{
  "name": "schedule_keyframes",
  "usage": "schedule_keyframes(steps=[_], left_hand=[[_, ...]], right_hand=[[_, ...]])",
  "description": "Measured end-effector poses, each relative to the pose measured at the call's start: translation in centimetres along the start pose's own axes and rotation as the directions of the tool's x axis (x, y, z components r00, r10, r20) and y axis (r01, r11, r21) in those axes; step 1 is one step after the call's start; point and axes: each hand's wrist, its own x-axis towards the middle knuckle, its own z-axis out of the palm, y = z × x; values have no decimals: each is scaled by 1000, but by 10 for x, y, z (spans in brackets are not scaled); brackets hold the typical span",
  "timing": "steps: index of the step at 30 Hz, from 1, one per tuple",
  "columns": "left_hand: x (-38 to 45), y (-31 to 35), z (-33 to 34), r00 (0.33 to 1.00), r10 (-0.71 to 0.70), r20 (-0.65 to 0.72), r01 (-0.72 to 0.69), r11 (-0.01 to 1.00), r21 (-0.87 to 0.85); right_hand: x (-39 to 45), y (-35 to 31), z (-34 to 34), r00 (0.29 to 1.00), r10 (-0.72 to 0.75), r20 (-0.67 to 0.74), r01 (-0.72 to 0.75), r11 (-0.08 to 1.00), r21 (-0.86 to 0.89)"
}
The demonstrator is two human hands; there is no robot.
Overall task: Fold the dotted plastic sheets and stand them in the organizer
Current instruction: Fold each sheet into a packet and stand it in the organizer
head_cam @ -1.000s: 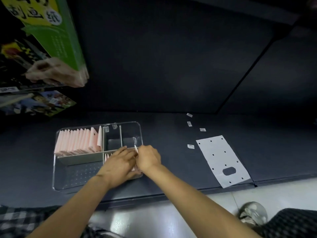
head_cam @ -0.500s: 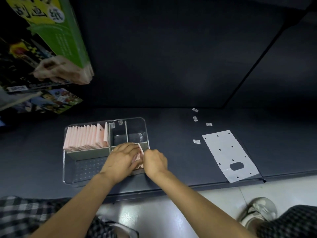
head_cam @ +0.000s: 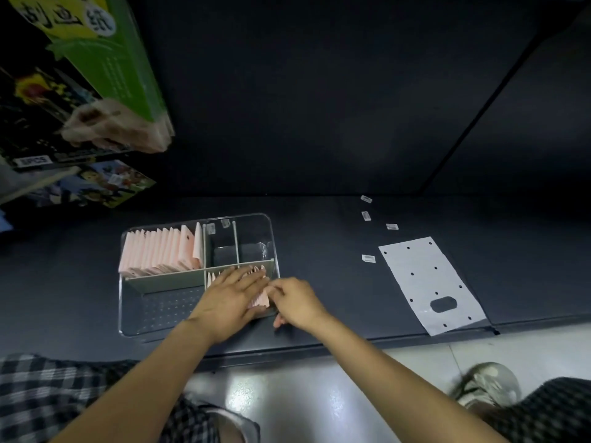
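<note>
Left hand (head_cam: 232,297) now lies flat, pressing folded sheets (head_cam: 259,300) upright in the organizer's (head_cam: 275,247) near-right compartment; right hand (head_cam: 295,303), loosely curled, has let go. One unfolded sheet (head_cam: 425,282) remains at right.

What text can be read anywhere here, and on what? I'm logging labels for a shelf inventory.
"刮画纸": large dark characters on the yellow patch of the green box at upper left.
White sticker on the dark packet below the box: looks like "8PCS", blurred.
Small white labels on the shelf: too small to read.
Stickers on the organizer: too blurred to read.
</note>
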Motion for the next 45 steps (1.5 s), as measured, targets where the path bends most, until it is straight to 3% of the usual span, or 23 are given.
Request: schedule_keyframes(steps=[2,5,9,12,16,20,24,28,34,39,41,45], left_hand=[[0,0,1,1000,-10,7,10,999,43],[1,3,-7,999,-19,-40,21,998,61],[10,27,-21,949,63,-310,-70,997,-12],[25,55,-26,926,169,-337,-195,980,-44],[36,90,-5,942,298,-153,-311,947,-74],[33,103,33,972,201,123,-188,977,-104],[33,108,45,979,132,155,-113,986,-123],[43,119,40,984,135,117,-114,979,-171],[61,148,28,989,146,13,-128,903,-411],[63,155,26,999,-49,-6,37,816,-576],[63,152,27,990,-137,38,127,731,-670],[71,145,25,943,-317,102,221,364,-905]], right_hand=[[-12,20,-14,986,-87,-141,83,996,-35],[-32,72,-52,957,-100,-274,59,986,-156],[-66,167,-111,966,44,-256,-159,879,-450],[-94,223,-133,954,164,-252,-269,839,-474],[-108,258,-134,924,126,-362,-253,910,-329],[-107,271,-127,893,6,-450,-202,899,-388],[-103,265,-126,864,-86,-496,-150,897,-416],[-91,231,-124,921,-111,-373,-35,931,-362],[-76,166,-102,983,-89,-159,76,993,-88],[-73,138,-106,998,-47,42,37,975,217],[-74,139,-126,988,-36,150,-4,967,254],[-81,163,-168,943,64,328,-161,946,281]])
